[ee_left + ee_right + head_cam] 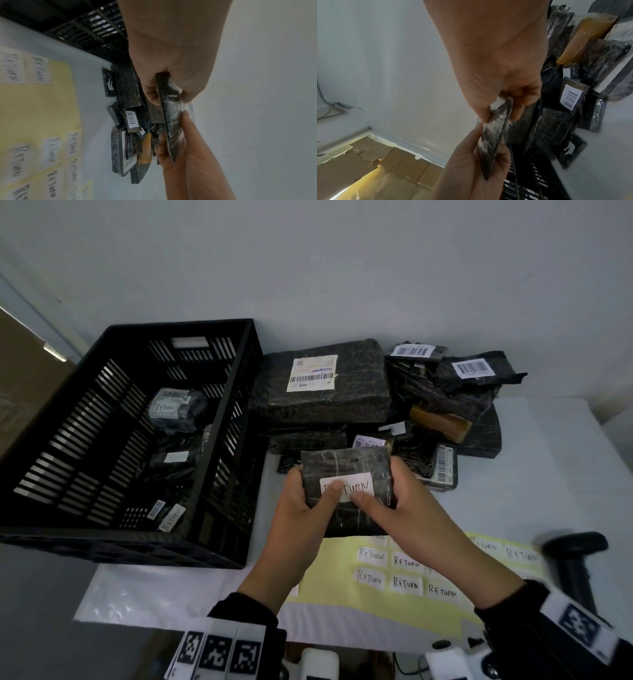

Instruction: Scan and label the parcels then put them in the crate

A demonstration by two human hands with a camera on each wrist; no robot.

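Head view shows both hands holding one flat black parcel (346, 491) above the desk (548, 474), just in front of the parcel pile (376, 405). The left hand (301, 508) grips its left edge with the thumb lying on the white RETURN label (347, 487); the right hand (404, 508) grips the right edge, thumb at the label's lower corner. Both wrist views show the parcel edge-on, thin, pinched between thumb and fingers on each side. The label looks pressed on, so the labelling step seems about done.

The crate (219, 556) sits to the left of the hands, open side up, with a few labelled parcels already in it. The left hand is the nearer one to it, so the coming move is probably a leftward carry over the crate's near right wall, parcel kept flat. The label sheet (404, 573) lies beneath the forearms; a scanner (575, 559) stands at the right.
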